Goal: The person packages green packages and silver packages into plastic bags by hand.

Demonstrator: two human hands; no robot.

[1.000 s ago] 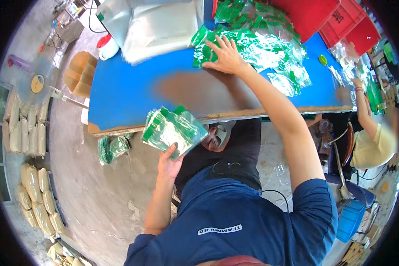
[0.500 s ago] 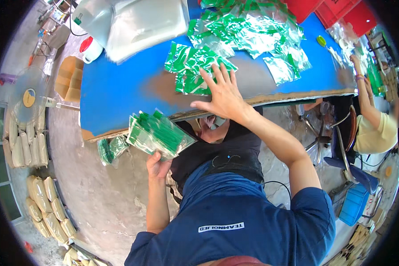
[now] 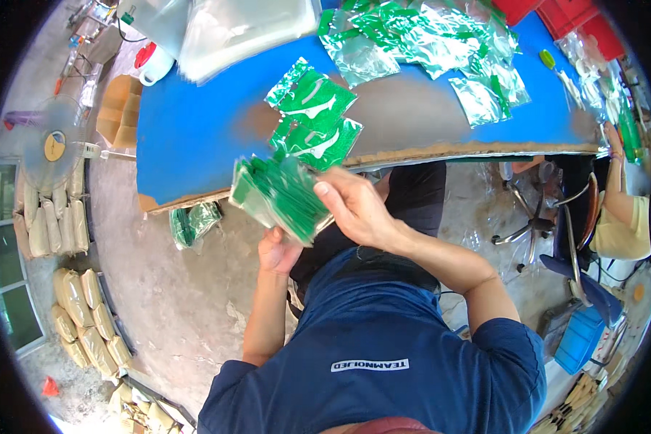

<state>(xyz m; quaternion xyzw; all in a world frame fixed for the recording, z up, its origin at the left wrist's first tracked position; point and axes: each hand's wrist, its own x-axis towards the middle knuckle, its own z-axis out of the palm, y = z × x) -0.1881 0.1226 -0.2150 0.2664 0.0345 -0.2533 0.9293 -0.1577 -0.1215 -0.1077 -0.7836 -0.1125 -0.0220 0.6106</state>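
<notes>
My left hand grips a thick stack of green-and-clear plastic packets by its lower edge, just off the table's front edge. My right hand is at the stack's right side, thumb on top and fingers curled in, partly hidden and slightly blurred. Beyond the stack, two green packets with white printed shapes lie overlapping on the blue table. Farther back spreads a loose heap of shiny green-and-clear packets.
Clear plastic sheets are piled at the back left, beside a white mug with a red lid. Red bins stand at the far right. A co-worker's arm reaches in there. A cardboard box and a fan are left.
My right hand has left the packets on the table and come back to the held stack. Those two packets now show uncovered. The stack has turned slightly, and the view has shifted.
</notes>
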